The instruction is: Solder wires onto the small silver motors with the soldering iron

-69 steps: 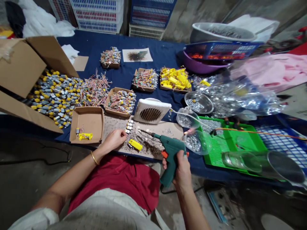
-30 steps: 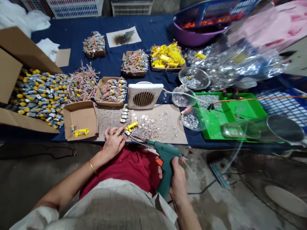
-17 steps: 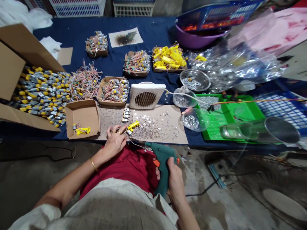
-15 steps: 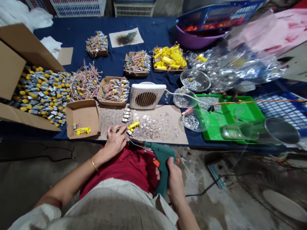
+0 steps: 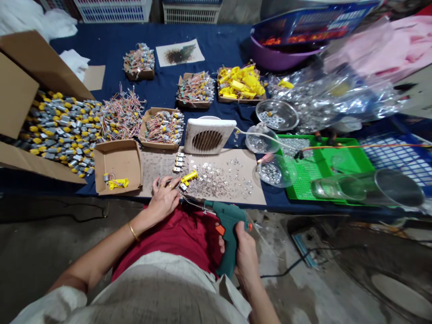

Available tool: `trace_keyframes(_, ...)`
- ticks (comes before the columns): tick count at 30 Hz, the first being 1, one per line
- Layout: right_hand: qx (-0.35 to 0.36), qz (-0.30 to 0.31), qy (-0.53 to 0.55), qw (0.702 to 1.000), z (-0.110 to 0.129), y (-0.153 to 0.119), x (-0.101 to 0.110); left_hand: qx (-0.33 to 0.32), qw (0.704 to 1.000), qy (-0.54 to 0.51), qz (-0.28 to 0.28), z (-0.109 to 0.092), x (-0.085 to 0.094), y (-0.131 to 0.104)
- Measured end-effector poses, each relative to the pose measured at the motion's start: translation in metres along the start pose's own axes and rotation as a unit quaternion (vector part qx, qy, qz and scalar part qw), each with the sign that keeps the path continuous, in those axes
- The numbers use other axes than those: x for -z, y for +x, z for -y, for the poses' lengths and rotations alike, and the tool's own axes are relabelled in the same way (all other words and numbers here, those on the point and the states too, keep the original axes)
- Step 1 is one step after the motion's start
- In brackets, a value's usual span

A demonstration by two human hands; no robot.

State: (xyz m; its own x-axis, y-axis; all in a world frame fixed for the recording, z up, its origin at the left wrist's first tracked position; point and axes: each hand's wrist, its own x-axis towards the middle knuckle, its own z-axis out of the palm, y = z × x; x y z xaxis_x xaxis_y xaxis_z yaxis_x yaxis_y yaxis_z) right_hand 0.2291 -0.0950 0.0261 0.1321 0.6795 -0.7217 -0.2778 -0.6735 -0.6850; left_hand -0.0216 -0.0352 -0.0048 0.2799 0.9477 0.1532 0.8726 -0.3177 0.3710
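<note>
My right hand is wrapped around the handle of a green soldering gun with an orange trigger. Its tip points left, close to the fingers of my left hand. Those fingers are bent together at the front edge of a cardboard sheet; what they pinch is mostly hidden. Just right of them lies a small silver motor, beside a yellow plastic housing. Behind these, several more small motors stand in a short row.
A white vent fan stands behind the sheet, which is strewn with small metal bits. On the left are a low carton with a few parts and a big box of motors. Bowls of metal pieces and a green tray sit right.
The whole view has shifted very slightly. Both hands and the soldering gun keep nearly the same place and pose.
</note>
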Motion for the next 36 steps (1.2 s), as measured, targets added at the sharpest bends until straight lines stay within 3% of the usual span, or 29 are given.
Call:
trace_keyframes(17, 0.036, -0.050, -0.065, 0.996, -0.008, -0.003, -0.003, -0.008, 1.000, -0.003, -0.008, 0.002, -0.002, -0.001)
trace_keyframes(36, 0.037, -0.066, -0.056, 0.996, -0.012, 0.000, -0.002, 0.007, 1.000, -0.006, 0.012, 0.000, -0.001, 0.001)
